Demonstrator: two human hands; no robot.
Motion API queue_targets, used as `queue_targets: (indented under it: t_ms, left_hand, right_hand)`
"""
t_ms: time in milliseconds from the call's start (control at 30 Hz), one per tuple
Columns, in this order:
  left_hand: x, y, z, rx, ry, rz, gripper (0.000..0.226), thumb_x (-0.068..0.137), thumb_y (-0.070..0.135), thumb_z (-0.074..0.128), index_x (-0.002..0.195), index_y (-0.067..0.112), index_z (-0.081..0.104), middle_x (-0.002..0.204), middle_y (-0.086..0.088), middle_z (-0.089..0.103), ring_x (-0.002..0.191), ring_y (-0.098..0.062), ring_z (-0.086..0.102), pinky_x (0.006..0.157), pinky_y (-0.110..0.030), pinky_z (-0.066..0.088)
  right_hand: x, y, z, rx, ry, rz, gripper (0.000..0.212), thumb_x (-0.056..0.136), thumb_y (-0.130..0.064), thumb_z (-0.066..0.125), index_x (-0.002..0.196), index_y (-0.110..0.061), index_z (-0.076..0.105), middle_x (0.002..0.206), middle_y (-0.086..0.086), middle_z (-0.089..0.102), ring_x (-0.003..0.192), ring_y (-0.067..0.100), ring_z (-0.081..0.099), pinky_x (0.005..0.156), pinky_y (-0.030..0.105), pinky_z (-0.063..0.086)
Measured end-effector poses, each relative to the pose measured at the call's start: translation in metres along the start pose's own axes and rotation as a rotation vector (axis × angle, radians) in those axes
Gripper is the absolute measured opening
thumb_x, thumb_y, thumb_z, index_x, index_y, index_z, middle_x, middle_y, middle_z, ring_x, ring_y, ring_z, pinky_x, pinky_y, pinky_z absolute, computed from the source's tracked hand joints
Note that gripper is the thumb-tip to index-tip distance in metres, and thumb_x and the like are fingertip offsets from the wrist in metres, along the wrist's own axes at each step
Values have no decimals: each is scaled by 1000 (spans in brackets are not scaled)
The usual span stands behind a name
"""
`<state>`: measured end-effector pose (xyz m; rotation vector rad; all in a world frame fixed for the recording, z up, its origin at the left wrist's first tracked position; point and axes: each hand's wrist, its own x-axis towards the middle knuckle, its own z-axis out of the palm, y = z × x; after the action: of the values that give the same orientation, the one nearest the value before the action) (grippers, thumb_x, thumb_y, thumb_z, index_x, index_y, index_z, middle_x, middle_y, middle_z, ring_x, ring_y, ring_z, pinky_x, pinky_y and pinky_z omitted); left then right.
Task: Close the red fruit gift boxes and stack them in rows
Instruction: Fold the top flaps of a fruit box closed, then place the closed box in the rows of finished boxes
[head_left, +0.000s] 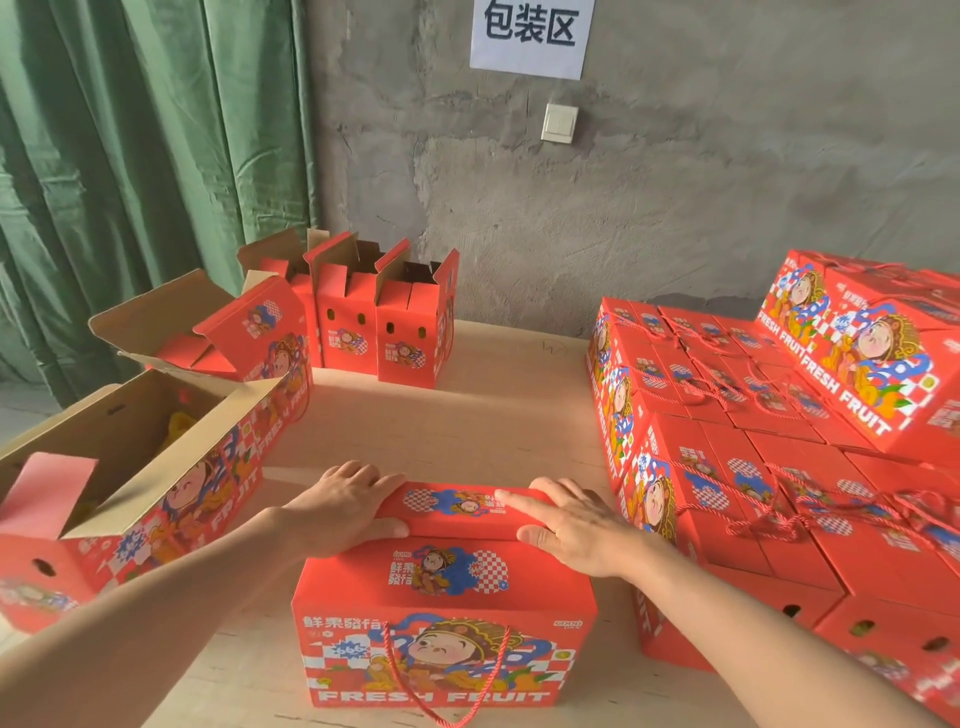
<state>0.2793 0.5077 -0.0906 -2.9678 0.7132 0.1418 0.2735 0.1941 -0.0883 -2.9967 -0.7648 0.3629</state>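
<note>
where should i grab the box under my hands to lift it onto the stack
Probably the two short ends, one hand from each side: the box is wide, upright and stands alone. The rope handle hangs slack down its front, so it looks less steady.

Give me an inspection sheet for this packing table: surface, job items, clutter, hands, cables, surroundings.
Surface: pale board table, boxes on three sides.
Job's things: front box, top flap being pressed down; closed boxes stacked in rows at right, second layer begun on them; open boxes at left; upright open boxes at the back.
Clutter: yellow contents in the nearest open box; otherwise nothing seen.
Hands: left hand and right hand both press the front box's top flap, fingers fairly straight.
Cables: nothing seen; only rope handles on boxes.
Surroundings: grey wall with paper sign and light switch; green curtain at left.
</note>
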Motion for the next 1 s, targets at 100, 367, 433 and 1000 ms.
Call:
queue_targets:
  t_ms: [100,367,433,1000]
  left_hand:
    - [-1,1,0,-43,6,-11,132,41,92,-25,150,27,12,136,0,39,131,-19,31,112,-33,22]
    - [1,0,3,-21,-18,-19,130,42,92,-25,151,28,6,136,0,36,129,-20,31,112,-36,24]
    - [2,0,2,-48,-43,-33,129,41,92,-25,150,32,4,135,0,35,130,-21,29,111,-38,25]
    - [-34,126,32,-215,152,-156,57,99,46,10,150,25,-7,153,10,-24,134,-10,-31,110,-40,-21]
  right_hand:
    - [-1,-1,0,36,-1,7,47,95,-61,18,139,-61,2,150,-4,17,139,18,13,113,44,17]
    - [0,0,4,59,10,-7,51,90,-65,15,139,-61,0,150,-6,13,139,16,9,114,43,13]
    - [-1,-1,5,52,12,-2,48,94,-62,16,139,-62,-1,152,-6,10,140,16,5,115,45,9]
    - [0,-10,23,375,356,90,41,98,-37,44,139,-37,44,136,-4,42,132,11,31,108,26,26]
